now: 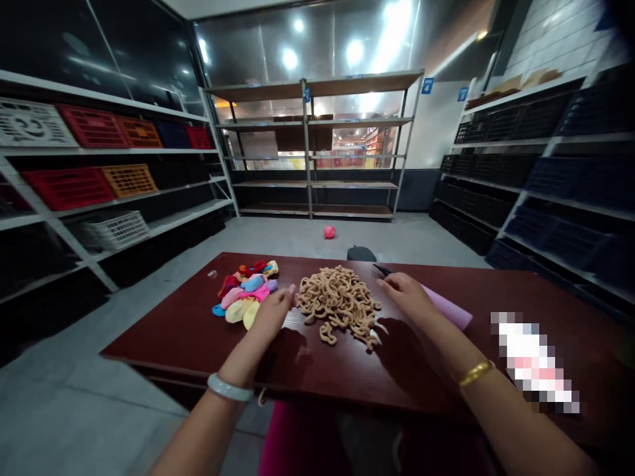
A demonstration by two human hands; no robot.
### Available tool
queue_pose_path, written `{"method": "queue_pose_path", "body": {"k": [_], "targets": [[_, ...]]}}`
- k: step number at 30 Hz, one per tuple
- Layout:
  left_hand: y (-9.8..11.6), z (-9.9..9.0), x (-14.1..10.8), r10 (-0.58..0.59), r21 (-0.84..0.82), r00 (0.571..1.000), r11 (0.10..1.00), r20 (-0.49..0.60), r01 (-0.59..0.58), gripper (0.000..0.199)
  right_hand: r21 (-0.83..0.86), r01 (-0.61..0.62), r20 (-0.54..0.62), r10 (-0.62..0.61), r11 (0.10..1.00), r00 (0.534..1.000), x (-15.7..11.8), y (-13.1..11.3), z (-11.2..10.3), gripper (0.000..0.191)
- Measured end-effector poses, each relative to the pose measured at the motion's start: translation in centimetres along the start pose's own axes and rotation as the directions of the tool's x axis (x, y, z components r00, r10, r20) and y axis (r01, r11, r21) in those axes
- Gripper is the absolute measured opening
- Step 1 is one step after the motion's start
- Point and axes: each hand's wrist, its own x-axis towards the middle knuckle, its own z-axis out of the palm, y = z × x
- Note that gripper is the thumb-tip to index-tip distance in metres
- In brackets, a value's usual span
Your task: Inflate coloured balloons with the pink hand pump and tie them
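A heap of tan, curly, rope-like pieces (337, 297) lies in the middle of the dark red table (317, 377). My left hand (272, 309) is at the heap's left edge, fingers pointing at it, with nothing visible in it. On the other side, my right hand (407, 294) reaches toward the heap with its fingers loosely bent; I see nothing held. Just beyond its fingertips is a thin black object (381, 270), partly hidden. Limp, colourful balloon-like pieces (248, 291) lie left of my left hand. A pinkish-purple roll (449, 307) lies behind my right forearm.
A blurred-out white and pink item (533, 363) lies on the table's right side. Beyond the table, a pink ball (329, 232) and a dark grey object (362, 254) are on the floor. Metal shelves (310, 149) stand ahead; crates (92, 125) fill racks at the left.
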Motion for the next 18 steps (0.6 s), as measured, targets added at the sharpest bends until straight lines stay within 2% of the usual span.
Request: {"method": "queue_pose_path", "body": {"k": [2,3,4,7,9,11,13,15,17,18], "targets": [[-1.5,-3.0,-1.0,0.059,0.120,0.996,0.991,-0.067,-0.051,0.029,-0.247,0.101,-0.035,-0.113,0.964,0.993,-0.7,1.1,-0.7,0.038],[-2.2,-4.4,-1.5,0.111,0.220,0.990,0.971,-0.082,-0.090,0.020,-0.356,0.080,-0.060,-0.108,0.931,0.992,-1.1,1.8,-1.1,0.035],[-2.8,-5.6,-1.9,0.162,0.334,0.984,0.934,-0.074,-0.129,0.019,-0.445,0.039,-0.079,-0.083,0.894,0.993,-1.6,2.7,-1.6,0.035],[-4.2,-8.2,-3.0,0.281,0.655,0.959,0.721,0.022,-0.226,0.043,-0.603,-0.065,-0.082,0.019,0.795,0.996,-2.7,5.3,-2.9,0.049],[-4.6,-8.8,-3.3,0.323,0.760,0.943,0.591,0.083,-0.270,0.048,-0.637,-0.081,-0.027,0.083,0.767,0.996,-3.2,6.7,-3.3,0.060],[-4.7,-8.7,-3.2,0.351,0.793,0.927,0.525,0.128,-0.309,0.047,-0.659,-0.091,0.001,0.121,0.747,0.993,-3.4,7.7,-3.4,0.069],[-4.4,-8.3,-2.7,0.364,0.784,0.917,0.517,0.160,-0.343,0.042,-0.682,-0.112,-0.014,0.141,0.723,0.990,-3.4,8.2,-3.3,0.076],[-4.0,-8.0,-1.9,0.370,0.749,0.917,0.565,0.145,-0.347,0.031,-0.706,-0.136,-0.037,0.156,0.695,0.987,-3.2,8.6,-3.1,0.078],[-3.7,-7.8,-0.7,0.356,0.658,0.932,0.687,0.065,-0.309,0.022,-0.728,-0.152,-0.047,0.172,0.668,0.984,-2.9,8.9,-2.9,0.077],[-3.5,-7.7,0.0,0.329,0.556,0.944,0.785,-0.004,-0.271,0.019,-0.738,-0.155,-0.048,0.178,0.657,0.983,-2.8,9.1,-2.8,0.074]]}}
